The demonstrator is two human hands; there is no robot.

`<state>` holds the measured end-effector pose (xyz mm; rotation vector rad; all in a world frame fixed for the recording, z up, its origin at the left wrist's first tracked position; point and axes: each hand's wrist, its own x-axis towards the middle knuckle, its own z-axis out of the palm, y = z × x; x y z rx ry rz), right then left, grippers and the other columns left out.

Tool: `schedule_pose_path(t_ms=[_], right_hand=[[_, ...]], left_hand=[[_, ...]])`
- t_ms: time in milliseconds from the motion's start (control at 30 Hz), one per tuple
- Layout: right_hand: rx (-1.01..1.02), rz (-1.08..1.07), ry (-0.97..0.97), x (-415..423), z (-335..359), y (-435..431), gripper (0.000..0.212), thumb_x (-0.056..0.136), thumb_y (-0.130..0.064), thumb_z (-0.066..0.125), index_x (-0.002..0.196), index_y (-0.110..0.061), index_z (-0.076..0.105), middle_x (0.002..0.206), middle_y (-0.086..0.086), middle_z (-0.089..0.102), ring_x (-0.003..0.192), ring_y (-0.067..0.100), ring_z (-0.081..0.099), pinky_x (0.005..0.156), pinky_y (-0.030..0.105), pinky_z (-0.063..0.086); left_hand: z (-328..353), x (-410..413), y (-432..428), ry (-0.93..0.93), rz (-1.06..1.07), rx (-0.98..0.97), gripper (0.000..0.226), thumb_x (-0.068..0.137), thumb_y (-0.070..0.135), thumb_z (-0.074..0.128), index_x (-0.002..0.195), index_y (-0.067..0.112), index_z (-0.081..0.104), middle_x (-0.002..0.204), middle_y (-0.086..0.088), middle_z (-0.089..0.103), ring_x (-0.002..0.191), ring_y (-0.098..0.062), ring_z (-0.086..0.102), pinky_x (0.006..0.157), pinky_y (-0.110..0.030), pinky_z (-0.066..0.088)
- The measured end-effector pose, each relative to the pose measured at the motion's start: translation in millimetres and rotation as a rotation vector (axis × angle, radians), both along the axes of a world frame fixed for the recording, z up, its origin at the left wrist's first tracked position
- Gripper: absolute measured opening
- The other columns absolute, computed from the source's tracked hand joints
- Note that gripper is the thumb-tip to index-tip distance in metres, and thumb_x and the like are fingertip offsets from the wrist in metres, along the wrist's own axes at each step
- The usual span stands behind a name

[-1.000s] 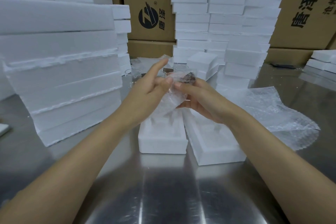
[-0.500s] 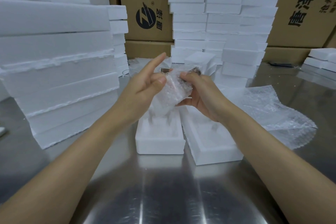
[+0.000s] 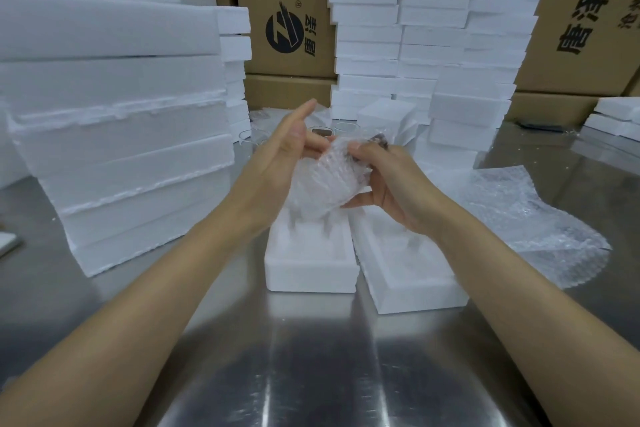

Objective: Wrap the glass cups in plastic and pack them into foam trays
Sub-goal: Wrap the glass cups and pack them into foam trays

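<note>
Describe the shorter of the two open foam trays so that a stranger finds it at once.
On the steel table, two open foam trays lie side by side. The shorter tray is the left one, directly below the bubble-wrapped cup; the longer tray on its right lies at an angle.

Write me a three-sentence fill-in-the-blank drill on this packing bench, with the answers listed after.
1. The left hand and right hand together hold a wrapped cup covered in ____ wrap.
2. In front of the person, ____ open foam trays lie side by side on the steel table.
3. The loose sheets of wrap lie on the person's ____ side.

Missing words: bubble; two; right.
</note>
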<state>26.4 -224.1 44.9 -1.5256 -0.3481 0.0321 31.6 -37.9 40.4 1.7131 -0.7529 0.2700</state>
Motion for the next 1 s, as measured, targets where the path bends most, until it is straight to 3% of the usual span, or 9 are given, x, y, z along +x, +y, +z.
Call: schedule_pose_path(t_ms=[100, 233, 333, 400, 467, 567, 733, 833, 1000], right_hand=[[0.007, 0.014, -0.012, 0.5, -2.5, -1.6, 0.036, 0.098, -0.029, 0.049, 0.125, -0.008, 0.059, 0.122, 0.012, 0.065, 0.111, 0.029, 0.063, 0.079, 0.046, 0.056], [0.000, 0.033, -0.010, -0.7, -5.1, 0.4, 0.030, 0.098, -0.033, 0.050, 0.116, -0.015, 0.065, 0.117, 0.009, 0.069, 0.108, 0.026, 0.066, 0.077, 0.042, 0.058], [0.014, 0.068, -0.021, -2.0, -6.2, 2.0, 0.025, 0.094, -0.034, 0.054, 0.111, -0.022, 0.067, 0.113, 0.006, 0.070, 0.106, 0.025, 0.067, 0.073, 0.039, 0.058], [0.012, 0.071, -0.023, -2.5, -7.2, 0.9, 0.025, 0.093, -0.035, 0.056, 0.113, -0.023, 0.066, 0.112, 0.006, 0.071, 0.105, 0.025, 0.067, 0.072, 0.038, 0.058], [-0.019, 0.058, -0.014, -1.9, -9.0, -0.9, 0.028, 0.094, -0.035, 0.056, 0.115, -0.019, 0.065, 0.110, 0.007, 0.071, 0.103, 0.026, 0.068, 0.071, 0.038, 0.058], [0.000, 0.022, 0.005, 0.9, -10.0, -2.4, 0.030, 0.095, -0.035, 0.054, 0.113, -0.015, 0.065, 0.107, 0.007, 0.072, 0.099, 0.026, 0.069, 0.069, 0.036, 0.058], [0.339, -0.116, 0.000, 5.9, -3.4, -5.2, 0.025, 0.098, -0.028, 0.051, 0.110, -0.011, 0.064, 0.107, 0.008, 0.071, 0.099, 0.025, 0.069, 0.071, 0.036, 0.058], [0.360, -0.156, 0.000, 6.5, -3.8, -8.4, 0.030, 0.098, -0.028, 0.050, 0.117, -0.007, 0.061, 0.114, 0.013, 0.069, 0.102, 0.026, 0.068, 0.073, 0.036, 0.057], [0.283, -0.090, -0.006, 5.4, -5.3, -5.0, 0.028, 0.098, -0.026, 0.051, 0.114, -0.007, 0.063, 0.113, 0.012, 0.069, 0.104, 0.028, 0.067, 0.075, 0.038, 0.057]], left_hand=[[1.5, 0.4, -1.2, 0.029, 0.011, 0.052, 0.059, 0.088, 0.067, 0.020, 0.143, 0.047, 0.025, 0.107, 0.024, 0.068, 0.119, 0.007, 0.051, 0.111, -0.030, 0.027], [2.4, -1.0, 0.2, 0.044, 0.011, 0.046, 0.055, 0.078, 0.082, 0.023, 0.130, 0.068, 0.014, 0.133, 0.003, 0.060, 0.135, -0.006, 0.041, 0.118, -0.040, 0.018], [0.7, -2.7, -1.3, -0.026, 0.021, 0.103, 0.068, 0.082, 0.077, 0.024, 0.145, 0.056, 0.011, 0.144, 0.031, 0.039, 0.131, 0.015, 0.033, 0.107, -0.008, 0.021], [-3.5, -5.0, -0.4, -0.068, 0.030, 0.165, 0.069, 0.085, 0.072, 0.023, 0.149, 0.048, 0.010, 0.119, 0.058, 0.036, 0.110, 0.033, 0.034, 0.090, 0.007, 0.023], [-5.7, 0.9, -7.1, -0.056, 0.028, 0.211, 0.064, 0.090, 0.067, 0.024, 0.150, 0.046, 0.010, 0.114, 0.048, 0.044, 0.103, 0.027, 0.041, 0.088, 0.005, 0.028], [-3.7, 12.2, -12.8, 0.164, 0.001, 0.046, 0.049, 0.099, 0.057, 0.023, 0.146, 0.043, 0.024, 0.132, 0.030, 0.043, 0.130, 0.005, 0.041, 0.109, -0.015, 0.030], [1.3, 4.3, -11.0, 0.181, 0.149, -0.321, 0.037, 0.103, 0.042, 0.022, 0.121, 0.025, 0.049, 0.109, 0.004, 0.062, 0.109, -0.019, 0.060, 0.103, -0.037, 0.045], [5.4, 5.3, -13.8, 0.354, 0.108, -0.308, 0.045, 0.105, 0.039, 0.021, 0.104, 0.020, 0.061, 0.107, 0.001, 0.067, 0.105, -0.015, 0.064, 0.096, -0.030, 0.049], [3.5, 0.5, -16.2, 0.331, -0.029, -0.196, 0.047, 0.104, 0.043, 0.019, 0.105, 0.030, 0.063, 0.114, 0.015, 0.067, 0.112, 0.000, 0.060, 0.091, -0.017, 0.049]])
